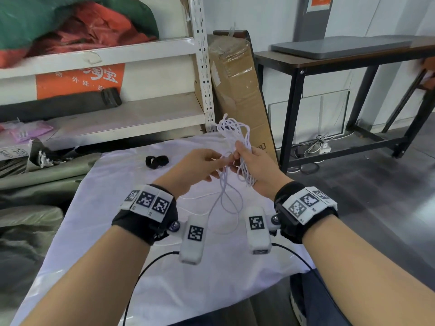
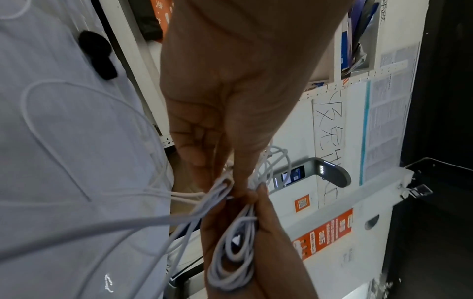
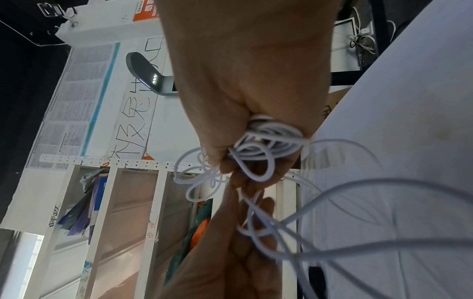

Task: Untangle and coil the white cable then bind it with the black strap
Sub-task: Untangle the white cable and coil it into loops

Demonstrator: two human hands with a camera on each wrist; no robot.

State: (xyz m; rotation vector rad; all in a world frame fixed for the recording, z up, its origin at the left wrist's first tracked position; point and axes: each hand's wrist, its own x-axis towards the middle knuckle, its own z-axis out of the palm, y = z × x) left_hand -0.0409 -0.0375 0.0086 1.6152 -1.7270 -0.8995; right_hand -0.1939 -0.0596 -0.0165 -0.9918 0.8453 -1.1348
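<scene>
Right hand [image 1: 255,169] grips the white cable [image 1: 235,135] bundle upright above the cloth [image 1: 117,208]; left hand [image 1: 195,168] pinches a strand beside it. Loose loops hang downward toward the person. Black strap [image 1: 157,161] lies untouched, left of both hands — left hand nearer.

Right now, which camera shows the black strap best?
The head view: the black strap lies whole on the white cloth, beyond the left hand. The left wrist view shows it blurred; the right wrist view gives no clear sight of it.

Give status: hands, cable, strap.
Right hand grips the white cable bundle; left hand pinches a strand. Loose loops still hang to the cloth. Black strap untouched on the cloth, clear of both hands.
</scene>
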